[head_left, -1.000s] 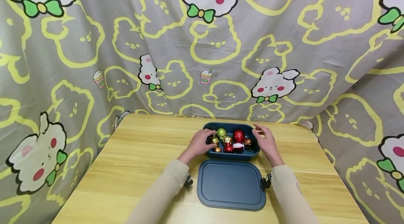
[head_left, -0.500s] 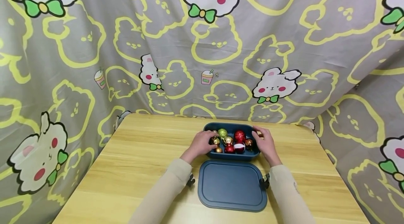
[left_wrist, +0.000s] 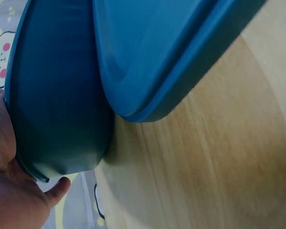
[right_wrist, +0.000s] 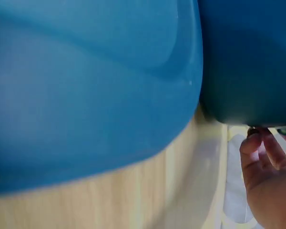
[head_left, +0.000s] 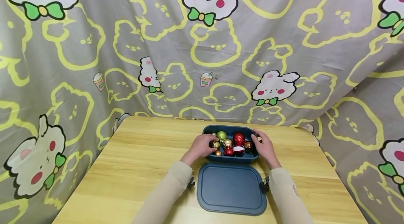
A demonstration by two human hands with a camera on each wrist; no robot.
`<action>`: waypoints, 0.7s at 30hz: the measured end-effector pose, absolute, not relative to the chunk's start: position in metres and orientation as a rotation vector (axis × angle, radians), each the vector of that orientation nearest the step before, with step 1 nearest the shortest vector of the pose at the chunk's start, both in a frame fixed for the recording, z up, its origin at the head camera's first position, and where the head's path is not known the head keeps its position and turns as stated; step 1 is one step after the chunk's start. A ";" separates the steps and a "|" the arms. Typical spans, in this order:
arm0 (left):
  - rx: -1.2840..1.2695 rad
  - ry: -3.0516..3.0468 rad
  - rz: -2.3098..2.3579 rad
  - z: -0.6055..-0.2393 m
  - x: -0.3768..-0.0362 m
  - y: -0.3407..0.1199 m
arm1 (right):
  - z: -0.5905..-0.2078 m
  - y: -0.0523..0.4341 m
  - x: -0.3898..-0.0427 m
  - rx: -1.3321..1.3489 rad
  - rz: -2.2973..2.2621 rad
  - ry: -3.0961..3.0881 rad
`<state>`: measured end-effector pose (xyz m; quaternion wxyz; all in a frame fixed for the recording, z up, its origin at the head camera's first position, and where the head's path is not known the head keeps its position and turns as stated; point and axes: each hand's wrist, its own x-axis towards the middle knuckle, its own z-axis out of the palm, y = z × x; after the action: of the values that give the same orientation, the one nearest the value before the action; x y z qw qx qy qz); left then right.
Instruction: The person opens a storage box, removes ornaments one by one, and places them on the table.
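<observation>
A dark blue rectangular box [head_left: 231, 159] stands toward the back of the table, holding several Christmas baubles. Among them are a glittery green bauble [head_left: 221, 135], a large red bauble [head_left: 238, 138] and a gold bauble [head_left: 227, 143]. My left hand [head_left: 201, 146] grips the box's left end, its fingertips over the rim beside the gold baubles. At the opposite end, my right hand [head_left: 264, 147] holds the rim with curled fingers. Both wrist views show the hands at the box ends, the left hand [left_wrist: 14, 181] and the right hand [right_wrist: 271, 176].
A flat blue lid [head_left: 231, 189] lies right in front of the box, between the two forearms. The wooden table [head_left: 126, 168] is bordered at the back and sides by a grey patterned curtain [head_left: 176, 48].
My right hand has lowered from raised, spread fingers to holding the box's right rim. The left hand has settled at the left end. Box and lid stay in place.
</observation>
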<state>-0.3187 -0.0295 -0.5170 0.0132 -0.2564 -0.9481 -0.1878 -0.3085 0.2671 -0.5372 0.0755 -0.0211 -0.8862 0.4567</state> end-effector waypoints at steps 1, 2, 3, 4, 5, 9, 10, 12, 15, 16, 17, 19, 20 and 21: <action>-0.799 -2.956 -0.589 -0.517 -0.319 -0.029 | -0.538 0.268 -0.308 -0.064 1.380 -2.660; -0.799 -2.959 -0.602 -0.517 -0.318 -0.029 | -0.539 0.269 -0.308 -0.062 1.395 -2.664; -0.801 -2.963 -0.616 -0.517 -0.318 -0.029 | -0.539 0.270 -0.308 -0.065 1.405 -2.668; -0.802 -2.967 -0.628 -0.518 -0.317 -0.029 | -0.540 0.270 -0.307 -0.067 1.408 -2.680; -0.803 -2.971 -0.638 -0.518 -0.317 -0.029 | -0.541 0.272 -0.306 -0.068 1.417 -2.693; -0.810 -2.980 -0.687 -0.520 -0.315 -0.029 | -0.544 0.275 -0.303 -0.082 1.474 -2.744; -0.812 -2.977 -0.696 -0.521 -0.315 -0.029 | -0.544 0.275 -0.302 -0.080 1.497 -2.752; -0.817 -2.965 -0.726 -0.521 -0.314 -0.030 | -0.545 0.276 -0.302 -0.079 1.537 -2.753; -0.825 -2.942 -0.757 -0.522 -0.315 -0.030 | -0.545 0.277 -0.302 -0.071 1.560 -2.756; -0.828 -2.933 -0.763 -0.522 -0.315 -0.030 | -0.545 0.278 -0.302 -0.066 1.560 -2.757; -0.830 -2.927 -0.772 -0.521 -0.316 -0.030 | -0.545 0.278 -0.302 -0.066 1.560 -2.755; -0.837 -2.915 -0.780 -0.521 -0.316 -0.030 | -0.544 0.278 -0.303 -0.068 1.558 -2.752; -0.845 -2.911 -0.781 -0.520 -0.316 -0.029 | -0.543 0.278 -0.302 -0.069 1.558 -2.750; -0.851 -2.907 -0.776 -0.520 -0.317 -0.029 | -0.542 0.278 -0.303 -0.072 1.556 -2.745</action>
<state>-0.3167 -0.0290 -0.5196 0.0075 -0.2721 -0.9297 -0.2482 -0.3027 0.2784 -0.5424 -0.0075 -0.0227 -0.8697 0.4930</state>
